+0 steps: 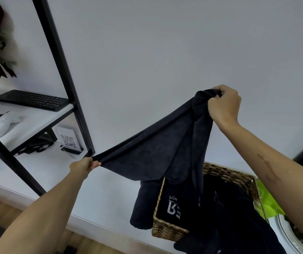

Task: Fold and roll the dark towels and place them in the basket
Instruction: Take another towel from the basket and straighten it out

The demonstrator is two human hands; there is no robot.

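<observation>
Above the woven basket, a dark towel was held stretched between both hands. The left hand pinched one corner, low and to the left of the basket; the right hand gripped a bunched corner with curled fingers, high above the basket. The towel's lower edge hung down to the basket rim. Inside the basket lay more dark fabric, part of it bearing white lettering, with one piece draped over the left wall. Left of the basket stood a black-framed shelf carrying a keyboard.
</observation>
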